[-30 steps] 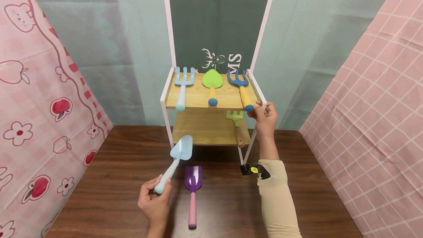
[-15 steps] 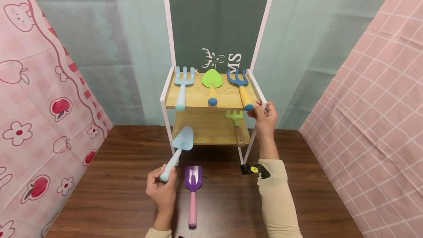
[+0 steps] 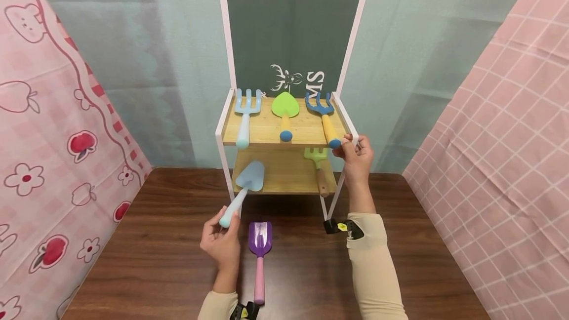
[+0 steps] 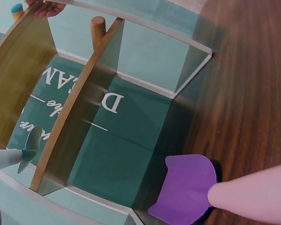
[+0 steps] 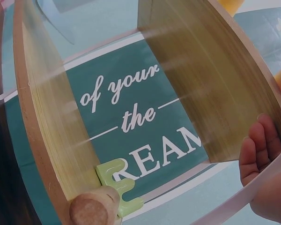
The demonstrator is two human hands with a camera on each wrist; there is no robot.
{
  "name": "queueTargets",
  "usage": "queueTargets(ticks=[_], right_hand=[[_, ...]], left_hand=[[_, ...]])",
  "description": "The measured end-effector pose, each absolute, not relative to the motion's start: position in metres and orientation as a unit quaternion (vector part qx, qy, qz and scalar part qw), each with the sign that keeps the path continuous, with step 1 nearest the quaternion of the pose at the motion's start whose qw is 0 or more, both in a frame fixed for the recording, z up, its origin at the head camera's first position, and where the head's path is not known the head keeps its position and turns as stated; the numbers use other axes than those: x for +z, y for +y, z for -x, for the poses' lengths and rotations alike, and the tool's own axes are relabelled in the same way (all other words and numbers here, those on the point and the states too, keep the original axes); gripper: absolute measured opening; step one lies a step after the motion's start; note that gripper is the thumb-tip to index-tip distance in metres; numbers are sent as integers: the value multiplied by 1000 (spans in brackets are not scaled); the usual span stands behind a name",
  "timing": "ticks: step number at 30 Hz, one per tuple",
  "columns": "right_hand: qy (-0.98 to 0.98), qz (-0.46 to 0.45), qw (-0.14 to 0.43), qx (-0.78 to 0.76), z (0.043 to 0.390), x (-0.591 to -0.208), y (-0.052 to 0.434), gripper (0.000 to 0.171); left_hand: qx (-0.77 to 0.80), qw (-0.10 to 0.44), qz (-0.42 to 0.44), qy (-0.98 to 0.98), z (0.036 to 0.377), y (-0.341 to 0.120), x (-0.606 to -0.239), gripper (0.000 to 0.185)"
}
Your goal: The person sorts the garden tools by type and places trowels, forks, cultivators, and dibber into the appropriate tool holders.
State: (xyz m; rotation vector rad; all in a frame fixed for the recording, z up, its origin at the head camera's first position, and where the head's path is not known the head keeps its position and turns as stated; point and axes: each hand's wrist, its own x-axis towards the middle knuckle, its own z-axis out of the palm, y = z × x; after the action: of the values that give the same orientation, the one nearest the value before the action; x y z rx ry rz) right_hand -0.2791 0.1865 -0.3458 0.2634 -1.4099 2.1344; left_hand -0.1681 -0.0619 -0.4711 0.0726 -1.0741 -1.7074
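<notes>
My left hand [image 3: 222,243] pinches the pale blue handle of a hand trowel [image 3: 234,206], whose blade points up and away in front of the lower shelf's left part. In the left wrist view the trowel blade [image 4: 32,149] appears edge-on near the gap between the two boards. My right hand [image 3: 357,162] grips the front right corner of the two-tier shelf [image 3: 262,130], its fingers [image 5: 260,140] curled beneath the upper board. On the lower board's right side lies a green hand fork [image 3: 322,179] with a wooden handle.
Along the upper board lie a light blue fork [image 3: 244,122], a green trowel [image 3: 286,106] and a blue fork with a yellow handle [image 3: 328,125]. A purple scoop [image 3: 260,241] with a pink handle rests on the table [image 3: 306,270] before the shelf.
My left hand has carried the light blue trowel forward and slightly right, bringing its blade up from near the shelf's left leg to the lower board. My right hand stays put.
</notes>
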Motion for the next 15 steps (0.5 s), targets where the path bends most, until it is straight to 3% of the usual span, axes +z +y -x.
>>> queueTargets(ticks=[15], right_hand=[[-517, -104, 299, 796, 279, -347, 184, 11]], left_hand=[[-756, 513, -75, -399, 189, -58, -465, 29]])
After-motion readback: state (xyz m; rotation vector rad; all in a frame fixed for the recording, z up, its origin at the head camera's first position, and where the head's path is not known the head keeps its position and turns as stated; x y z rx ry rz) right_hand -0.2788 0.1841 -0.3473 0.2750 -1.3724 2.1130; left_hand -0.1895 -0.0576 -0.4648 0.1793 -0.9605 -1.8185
